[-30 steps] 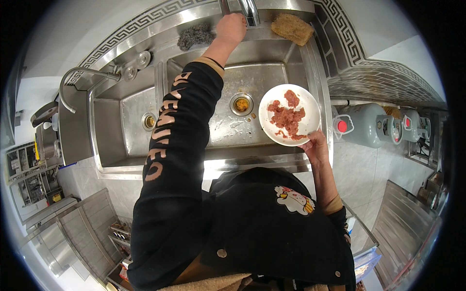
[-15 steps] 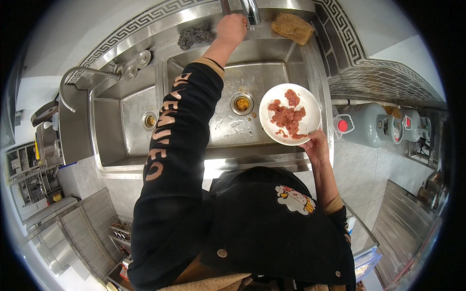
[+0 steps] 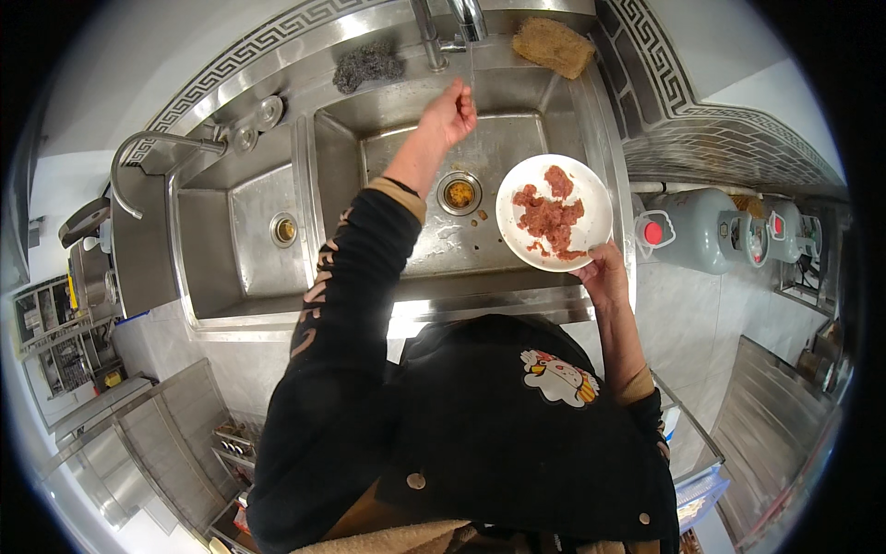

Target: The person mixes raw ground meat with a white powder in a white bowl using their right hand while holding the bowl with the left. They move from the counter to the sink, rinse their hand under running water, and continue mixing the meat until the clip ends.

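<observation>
A: In the head view, what's the right hand [image 3: 604,275] doing?
B: Gripping the lower right edge of a white plate [image 3: 597,208], fingers beneath the rim.
A: And where's that plate?
B: Over the right side of the larger sink basin [image 3: 517,138], with raw-looking reddish minced meat [image 3: 551,222] on it in ragged clumps.
A: The left hand [image 3: 449,114]?
B: Just below the tap [image 3: 469,20], fingers bent inward. I can't tell how far it's closed.
A: Anything near it?
B: A dark wiry scourer [image 3: 367,66] lies on the sink's back ledge to the left, a tan sponge [image 3: 553,48] to the right. Below the hand, yellowish bits sit in the drain [image 3: 460,194].
</observation>
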A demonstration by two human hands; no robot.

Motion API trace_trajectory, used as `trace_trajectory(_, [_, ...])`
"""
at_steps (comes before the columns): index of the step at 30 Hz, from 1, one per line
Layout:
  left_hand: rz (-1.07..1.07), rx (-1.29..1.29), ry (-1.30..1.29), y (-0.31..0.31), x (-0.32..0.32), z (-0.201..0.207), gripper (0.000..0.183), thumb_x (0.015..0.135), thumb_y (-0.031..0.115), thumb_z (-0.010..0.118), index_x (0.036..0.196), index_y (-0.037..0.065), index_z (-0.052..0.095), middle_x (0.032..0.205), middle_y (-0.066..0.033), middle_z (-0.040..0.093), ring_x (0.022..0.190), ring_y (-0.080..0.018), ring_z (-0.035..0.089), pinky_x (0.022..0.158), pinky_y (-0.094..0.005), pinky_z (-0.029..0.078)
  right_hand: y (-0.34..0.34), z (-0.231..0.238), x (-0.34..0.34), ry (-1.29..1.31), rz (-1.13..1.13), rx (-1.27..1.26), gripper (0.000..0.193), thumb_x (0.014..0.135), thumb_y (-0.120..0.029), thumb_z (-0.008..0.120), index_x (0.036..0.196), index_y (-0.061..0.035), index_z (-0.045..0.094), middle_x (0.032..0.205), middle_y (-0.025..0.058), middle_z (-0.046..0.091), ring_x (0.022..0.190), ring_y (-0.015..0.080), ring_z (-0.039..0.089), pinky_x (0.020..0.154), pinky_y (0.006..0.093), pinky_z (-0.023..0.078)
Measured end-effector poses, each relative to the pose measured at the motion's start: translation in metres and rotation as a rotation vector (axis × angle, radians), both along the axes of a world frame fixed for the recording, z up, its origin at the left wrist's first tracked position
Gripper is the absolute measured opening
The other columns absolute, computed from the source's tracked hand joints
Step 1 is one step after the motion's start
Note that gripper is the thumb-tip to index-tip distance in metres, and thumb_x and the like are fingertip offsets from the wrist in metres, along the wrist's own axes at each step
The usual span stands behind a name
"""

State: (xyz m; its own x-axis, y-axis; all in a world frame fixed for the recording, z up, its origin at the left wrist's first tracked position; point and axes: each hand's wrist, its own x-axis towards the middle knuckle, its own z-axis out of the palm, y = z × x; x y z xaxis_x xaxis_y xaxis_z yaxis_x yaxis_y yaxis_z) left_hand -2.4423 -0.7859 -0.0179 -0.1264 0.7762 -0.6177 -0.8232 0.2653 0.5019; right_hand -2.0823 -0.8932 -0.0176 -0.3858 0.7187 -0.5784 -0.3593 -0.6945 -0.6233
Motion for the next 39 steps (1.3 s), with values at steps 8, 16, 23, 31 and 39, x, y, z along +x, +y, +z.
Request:
trace_trajectory(8, [0.004,0.091,-0.139,0.013,0.023,0.007,0.031,0.096,0.037,0.056,0.076,0.013,0.052,0.065,0.0029,0.047,0.053,-0.0098,0.043,0.047,-0.0224,0.037,0.006,0.005,-0.003,-0.012,0.034,0.014,0.048,0.076,-0.003,0.049,0.124,0.0042,0.045,0.101,0.0174,0.064,0.081,0.0245,0.069,0.068,0.0358,0.062])
trace_trajectory(16, [-0.142,0.239,-0.273,-0.014,0.042,0.039,0.032,0.097,0.037,0.053,0.076,0.014,0.052,0.065,0.0013,0.050,0.054,-0.0112,0.046,0.049,-0.0243,0.039,0.014,0.012,-0.015,-0.041,0.037,0.047,0.046,0.073,-0.003,0.050,0.119,0.0031,0.050,0.098,0.0142,0.065,0.080,0.0208,0.069,0.065,0.0337,0.061])
trace_trajectory(23, [-0.114,0.329,-0.251,-0.021,0.051,0.077,0.028,0.097,0.032,0.054,0.077,0.012,0.054,0.071,0.0009,0.055,0.060,-0.0102,0.050,0.051,-0.0237,0.042,0.017,0.022,-0.019,-0.052,0.070,0.042,0.050,0.073,-0.005,0.051,0.123,0.0052,0.048,0.098,0.0150,0.066,0.074,0.0182,0.068,0.064,0.0339,0.062])
trace_trajectory(31, [-0.801,0.624,1.490,-0.104,0.127,0.073,0.020,0.092,0.020,0.057,0.105,0.008,0.067,0.099,-0.0098,0.067,0.088,-0.0285,0.065,0.079,-0.0366,0.052,0.016,0.022,-0.022,-0.032,0.053,0.039,0.053,0.074,-0.006,0.051,0.125,0.0057,0.046,0.102,0.0161,0.065,0.077,0.0203,0.069,0.064,0.0318,0.062])
trace_trajectory(39, [-0.790,0.652,1.749,-0.130,0.121,0.059,0.040,0.083,0.007,0.060,0.123,0.013,0.059,0.119,-0.0153,0.062,0.104,-0.0321,0.062,0.088,-0.0404,0.051,0.013,0.021,-0.022,-0.022,0.044,0.042,0.054,0.073,-0.006,0.051,0.126,0.0048,0.046,0.104,0.0166,0.065,0.081,0.0224,0.070,0.064,0.0313,0.062])
